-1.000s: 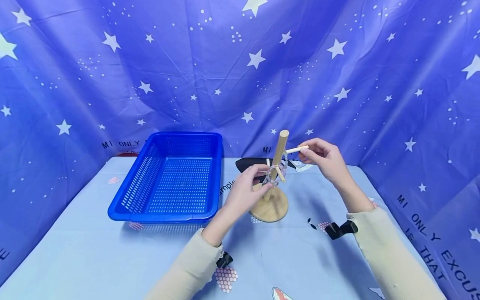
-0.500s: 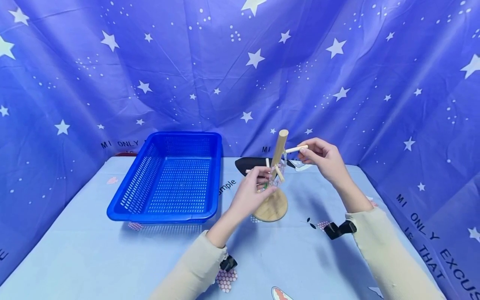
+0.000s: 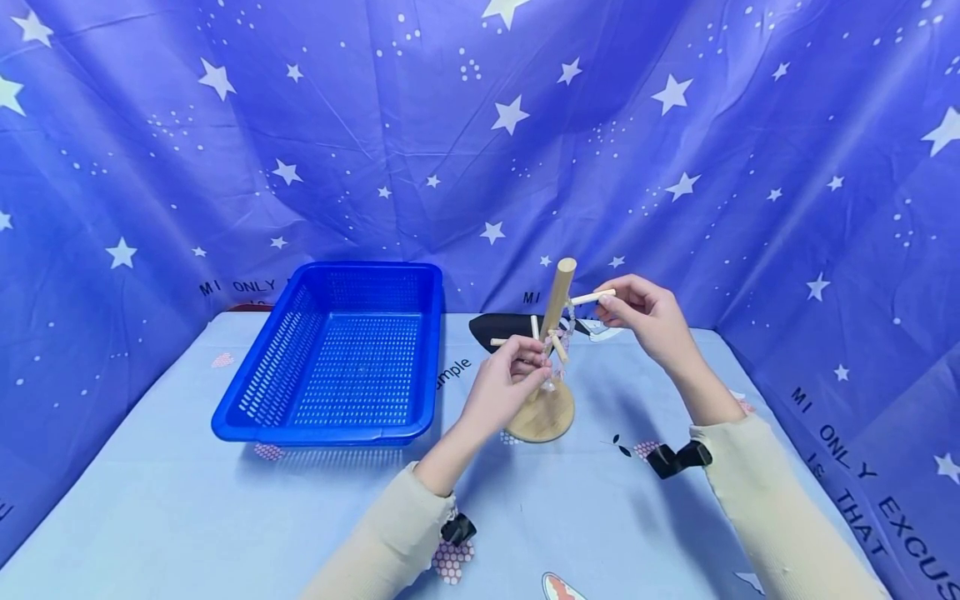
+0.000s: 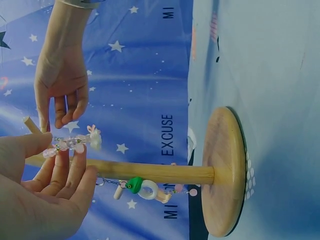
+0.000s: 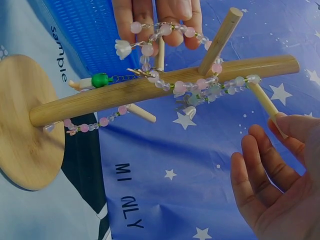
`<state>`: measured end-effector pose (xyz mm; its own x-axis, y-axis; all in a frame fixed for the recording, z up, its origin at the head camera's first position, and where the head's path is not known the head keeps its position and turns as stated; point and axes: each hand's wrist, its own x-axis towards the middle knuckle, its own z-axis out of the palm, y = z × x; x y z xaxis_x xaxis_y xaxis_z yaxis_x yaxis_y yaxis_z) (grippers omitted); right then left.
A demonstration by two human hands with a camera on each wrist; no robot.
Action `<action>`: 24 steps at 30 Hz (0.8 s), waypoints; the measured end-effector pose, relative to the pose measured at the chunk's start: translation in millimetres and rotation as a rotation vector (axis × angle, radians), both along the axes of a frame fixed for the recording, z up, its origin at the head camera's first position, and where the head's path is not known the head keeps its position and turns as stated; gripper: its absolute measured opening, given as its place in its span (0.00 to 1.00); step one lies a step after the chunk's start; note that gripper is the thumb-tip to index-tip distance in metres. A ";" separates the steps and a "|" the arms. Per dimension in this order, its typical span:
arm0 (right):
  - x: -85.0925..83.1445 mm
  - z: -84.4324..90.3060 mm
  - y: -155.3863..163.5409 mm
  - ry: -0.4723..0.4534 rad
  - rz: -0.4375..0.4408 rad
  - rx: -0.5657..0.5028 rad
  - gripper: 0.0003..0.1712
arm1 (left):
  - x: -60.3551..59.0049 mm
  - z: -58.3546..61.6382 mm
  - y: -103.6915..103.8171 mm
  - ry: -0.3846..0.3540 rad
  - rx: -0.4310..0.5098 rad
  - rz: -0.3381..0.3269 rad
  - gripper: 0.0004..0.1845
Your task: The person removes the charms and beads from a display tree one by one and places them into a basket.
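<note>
A: Gripped what with the right hand?

B: Pinched a peg of the wooden stand, right of centre in the head view. Had thumb and forefinger clamped on the tip, with the other fingers off the wood, at the lower right of the right wrist view.

A: And with the left hand?

B: Held a pink strand of beads, thumb and fingers close together on it, beside the stand in the head view. Saw it at the top centre of the right wrist view, lying against the fingers, then curving past the foot of a second peg and across the pole.

A: Noticed anything more on the stand?

B: Found a pale strand by the inner end of the pinched peg, right of centre in the right wrist view. Spotted a green charm with a white ring, low in the left wrist view, and a lower strand at the left of the right wrist view, near the round base.

A: Saw what around it?

B: Saw a blue basket left of centre in the head view, on the table, apart from the stand. Made out a starred curtain across the upper frame. Wore pale sleeves, with black straps at the cuffs.
</note>
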<state>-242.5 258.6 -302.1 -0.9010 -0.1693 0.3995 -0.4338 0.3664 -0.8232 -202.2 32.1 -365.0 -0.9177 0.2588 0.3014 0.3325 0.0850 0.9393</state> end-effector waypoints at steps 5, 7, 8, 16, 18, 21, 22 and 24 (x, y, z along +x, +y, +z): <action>0.5 0.2 -0.3 0.000 0.002 -0.006 0.13 | 0.6 0.6 0.1 0.014 -0.008 0.017 0.11; 1.1 0.6 -0.8 -0.001 0.003 -0.013 0.13 | 0.5 0.5 0.1 0.026 -0.013 0.022 0.10; 1.4 0.9 -1.2 -0.001 0.002 -0.016 0.13 | 0.4 0.3 0.1 0.031 -0.017 0.025 0.10; 3.3 1.6 -3.5 -0.012 0.000 -0.023 0.15 | 1.9 2.1 -0.2 0.052 -0.009 0.031 0.09; 3.4 1.6 -3.2 -0.010 -0.002 -0.018 0.15 | 2.5 2.6 -0.4 0.052 -0.003 0.028 0.08; 3.1 1.4 -2.5 -0.004 -0.005 -0.015 0.14 | 3.3 3.3 -0.8 0.051 0.004 0.021 0.08; 3.0 1.4 -2.3 -0.002 -0.004 -0.015 0.14 | 3.4 3.5 -1.0 0.051 0.005 0.018 0.08; 2.8 1.2 -2.2 0.001 -0.004 -0.016 0.14 | 3.4 3.6 -1.3 0.050 0.004 0.014 0.08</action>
